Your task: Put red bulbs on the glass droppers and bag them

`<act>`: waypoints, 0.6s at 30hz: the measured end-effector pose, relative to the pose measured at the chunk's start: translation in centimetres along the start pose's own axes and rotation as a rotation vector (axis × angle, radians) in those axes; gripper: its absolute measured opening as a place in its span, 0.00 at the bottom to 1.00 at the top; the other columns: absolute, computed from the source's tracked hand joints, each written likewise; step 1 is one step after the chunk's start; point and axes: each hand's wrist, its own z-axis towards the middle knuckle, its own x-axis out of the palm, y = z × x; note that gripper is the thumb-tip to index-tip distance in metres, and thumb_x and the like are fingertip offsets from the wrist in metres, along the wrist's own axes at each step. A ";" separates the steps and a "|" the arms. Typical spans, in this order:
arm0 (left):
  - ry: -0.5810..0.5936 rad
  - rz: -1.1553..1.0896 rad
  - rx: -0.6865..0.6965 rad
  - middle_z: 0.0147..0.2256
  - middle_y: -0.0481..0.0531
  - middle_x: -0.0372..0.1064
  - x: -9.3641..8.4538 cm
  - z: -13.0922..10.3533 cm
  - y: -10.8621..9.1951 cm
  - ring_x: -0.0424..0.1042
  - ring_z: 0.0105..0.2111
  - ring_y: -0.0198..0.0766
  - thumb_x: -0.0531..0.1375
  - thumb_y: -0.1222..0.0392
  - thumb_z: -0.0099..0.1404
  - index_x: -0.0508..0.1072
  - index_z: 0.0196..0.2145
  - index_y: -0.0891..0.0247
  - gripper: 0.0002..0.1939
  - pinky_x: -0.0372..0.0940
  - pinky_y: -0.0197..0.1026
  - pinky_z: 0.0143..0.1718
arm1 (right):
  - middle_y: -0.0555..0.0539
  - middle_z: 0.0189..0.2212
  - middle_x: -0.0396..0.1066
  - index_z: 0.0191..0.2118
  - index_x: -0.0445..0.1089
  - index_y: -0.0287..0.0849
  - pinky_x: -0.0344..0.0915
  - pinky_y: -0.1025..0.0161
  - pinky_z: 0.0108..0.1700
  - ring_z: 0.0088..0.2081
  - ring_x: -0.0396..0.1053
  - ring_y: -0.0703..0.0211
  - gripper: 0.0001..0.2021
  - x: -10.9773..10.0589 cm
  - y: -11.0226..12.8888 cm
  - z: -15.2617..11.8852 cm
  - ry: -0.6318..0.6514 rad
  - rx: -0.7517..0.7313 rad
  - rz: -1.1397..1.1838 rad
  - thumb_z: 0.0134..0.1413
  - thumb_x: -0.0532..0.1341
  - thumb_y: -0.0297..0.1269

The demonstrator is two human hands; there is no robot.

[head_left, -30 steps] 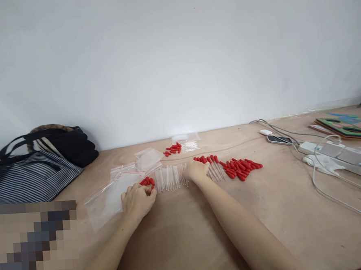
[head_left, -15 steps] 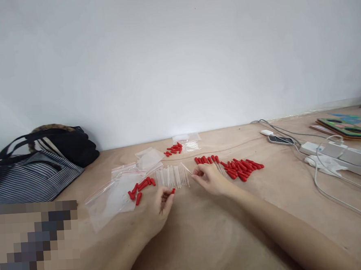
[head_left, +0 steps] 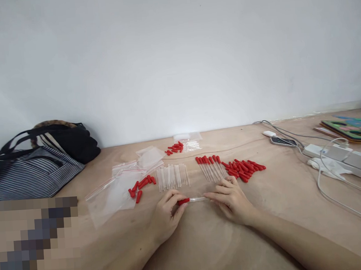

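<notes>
Low over the table's middle, my left hand [head_left: 169,213] pinches a red rubber bulb [head_left: 183,201]. A clear thin tube [head_left: 197,199] runs from the bulb's mouth to my right hand [head_left: 231,199], whose fingers grip its far end. Behind my left hand lies a row of clear tubes [head_left: 172,176]. Several tubes capped with red bulbs [head_left: 211,168] lie side by side behind my right hand, next to a heap of loose red bulbs [head_left: 245,169]. More red bulbs [head_left: 138,196] rest at the left, some on a clear zip bag [head_left: 111,200].
Small red bulbs [head_left: 175,148] and thin clear pieces [head_left: 191,145] lie near the wall. A striped bag [head_left: 36,172] stands at the left. On the right are a phone [head_left: 283,141], cables, a white power strip [head_left: 358,161] and colored boards [head_left: 351,130].
My hands have come together nearer the table's front. The tube in my right hand has left the row's edge and now lies level, its end at the red bulb in my left hand.
</notes>
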 end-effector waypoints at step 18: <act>-0.151 0.072 0.193 0.29 0.49 0.71 1.1 -0.4 1.0 0.70 0.30 0.34 0.54 0.62 0.62 0.70 0.35 0.61 0.06 0.65 0.35 0.32 | 0.51 0.20 0.64 0.36 0.71 0.45 0.44 0.59 0.38 0.28 0.54 0.63 0.09 1.5 1.0 0.2 -0.112 -0.038 0.028 0.54 0.54 0.36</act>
